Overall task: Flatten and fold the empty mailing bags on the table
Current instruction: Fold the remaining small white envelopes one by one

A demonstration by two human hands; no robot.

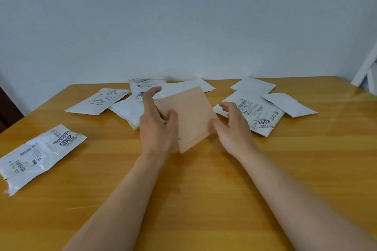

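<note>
A pink bag (186, 116) is held up off the surface (204, 199), between both hands and tilted, its long axis running from 11 o'clock down to 5 o'clock. The left hand (158, 126) takes its left edge, thumb on the near face, while the index finger sticks out free toward 12 o'clock. The right hand (234, 126) pinches the right edge low down, its upper fingers loosely curled and clear of the bag. Each grip sits on its own side, so neither hand is nearer; the bag lies straight between them. Judging by this, the next move is to lower it flat. White bags (257, 112) lie scattered from 10 to 2 o'clock, one (38, 155) apart at 9 o'clock.
</note>
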